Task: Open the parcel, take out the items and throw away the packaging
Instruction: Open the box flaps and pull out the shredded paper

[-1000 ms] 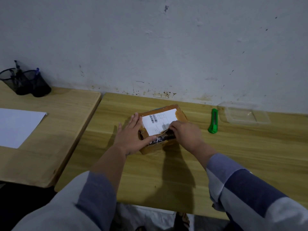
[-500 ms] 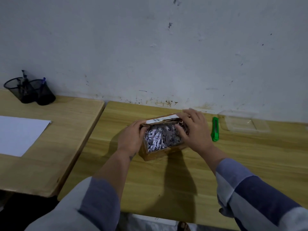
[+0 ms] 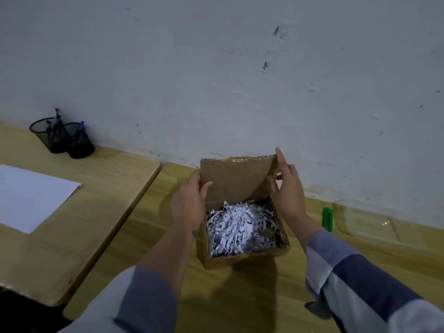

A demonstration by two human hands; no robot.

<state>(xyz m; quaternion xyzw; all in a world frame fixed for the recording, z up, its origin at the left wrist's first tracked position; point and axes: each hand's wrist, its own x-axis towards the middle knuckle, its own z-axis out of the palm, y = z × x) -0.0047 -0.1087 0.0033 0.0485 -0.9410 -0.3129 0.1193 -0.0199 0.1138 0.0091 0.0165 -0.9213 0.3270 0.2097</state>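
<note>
Box flap (image 3: 236,180) raised, writing unreadable

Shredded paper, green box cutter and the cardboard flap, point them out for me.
shredded paper (image 3: 240,228), head view, middle of the pile.
green box cutter (image 3: 328,219), head view, middle of its body.
cardboard flap (image 3: 236,180), head view, inner face.

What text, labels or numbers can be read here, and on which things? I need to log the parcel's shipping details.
None can be read.
Cardboard box: lid flap shows only its plain brown inside; no label in view.
Shredded paper: dark print specks, too small to read.
White sheet: looks blank.
Green cutter: no marking visible.
</note>
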